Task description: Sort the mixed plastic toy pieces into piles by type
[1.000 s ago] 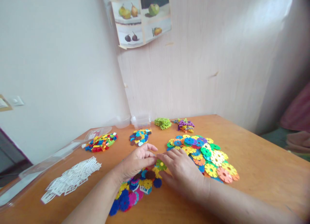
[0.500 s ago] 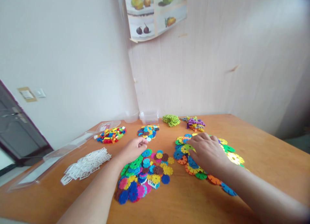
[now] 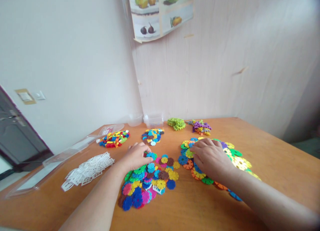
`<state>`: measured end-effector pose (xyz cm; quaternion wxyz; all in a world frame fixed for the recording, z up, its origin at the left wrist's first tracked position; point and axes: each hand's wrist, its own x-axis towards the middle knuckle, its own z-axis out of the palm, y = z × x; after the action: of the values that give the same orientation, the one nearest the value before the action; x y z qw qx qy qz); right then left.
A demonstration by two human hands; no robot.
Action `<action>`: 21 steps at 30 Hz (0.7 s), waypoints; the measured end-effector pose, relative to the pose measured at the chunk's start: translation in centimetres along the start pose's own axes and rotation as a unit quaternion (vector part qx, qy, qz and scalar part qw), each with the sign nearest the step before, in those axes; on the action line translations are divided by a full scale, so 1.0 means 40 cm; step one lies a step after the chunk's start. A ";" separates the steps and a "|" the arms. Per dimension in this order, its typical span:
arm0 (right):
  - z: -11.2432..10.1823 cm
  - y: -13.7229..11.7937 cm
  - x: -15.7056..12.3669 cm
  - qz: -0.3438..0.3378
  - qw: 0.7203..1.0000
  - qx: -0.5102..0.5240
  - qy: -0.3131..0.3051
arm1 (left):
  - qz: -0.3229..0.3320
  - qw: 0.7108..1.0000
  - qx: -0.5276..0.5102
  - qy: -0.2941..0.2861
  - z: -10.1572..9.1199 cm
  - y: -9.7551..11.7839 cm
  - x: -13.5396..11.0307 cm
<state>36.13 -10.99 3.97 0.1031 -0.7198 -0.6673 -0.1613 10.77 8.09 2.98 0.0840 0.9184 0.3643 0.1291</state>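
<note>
My left hand (image 3: 137, 156) is over the far edge of a pile of small notched plastic discs (image 3: 150, 181) in blue, green, yellow, pink and brown. Its thumb and fingers are apart, around a blue-and-green disc (image 3: 151, 155) at the pile's top; no firm grip shows. My right hand (image 3: 212, 156) rests palm down on a second pile, made of larger flower-shaped discs (image 3: 240, 163). Its fingers are loosely bent and a little apart, touching the discs near a yellow-green one (image 3: 189, 153). The discs beneath that palm are hidden.
White plastic frame pieces (image 3: 88, 169) lie left, beside clear plastic lids (image 3: 42, 176). Farther back are coloured bricks (image 3: 113, 138), another disc pile (image 3: 153, 136), green pieces (image 3: 176, 123), purple linking pieces (image 3: 202, 127) and a clear container (image 3: 153, 119). Fruit pictures (image 3: 160, 16) hang above.
My left hand has opened from a closed pinch and dropped onto the disc pile's far edge. My right hand has shifted slightly left over the larger discs.
</note>
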 end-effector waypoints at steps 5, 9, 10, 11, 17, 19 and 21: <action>0.017 -0.005 0.000 -0.017 1.000 -0.004 0.007 | 0.000 0.997 -0.082 0.001 0.006 0.003 0.002; 0.027 -0.002 0.002 -0.002 1.000 -0.012 0.029 | -0.017 0.970 -0.242 -0.031 0.018 0.014 0.008; 0.028 -0.003 0.002 0.001 0.999 -0.006 0.036 | -0.018 0.962 -0.270 -0.031 0.019 0.019 0.009; 0.029 -0.006 0.002 0.002 0.999 0.004 0.045 | -0.016 0.956 -0.291 -0.027 0.018 0.025 0.009; 0.023 -0.075 -0.009 -0.063 0.988 0.104 0.093 | -0.001 0.921 -0.386 -0.048 0.012 0.091 -0.008; 0.019 -0.102 -0.014 -0.089 0.983 0.129 0.092 | 0.010 0.905 -0.418 -0.080 0.015 0.119 -0.017; 0.016 -0.122 -0.017 -0.109 0.980 0.147 0.084 | 0.022 0.883 -0.456 -0.110 0.021 0.143 -0.025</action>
<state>31.30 -10.94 2.78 0.2447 -0.6033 -0.7475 -0.1316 14.04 3.23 3.42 0.5301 0.7949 0.2332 0.1811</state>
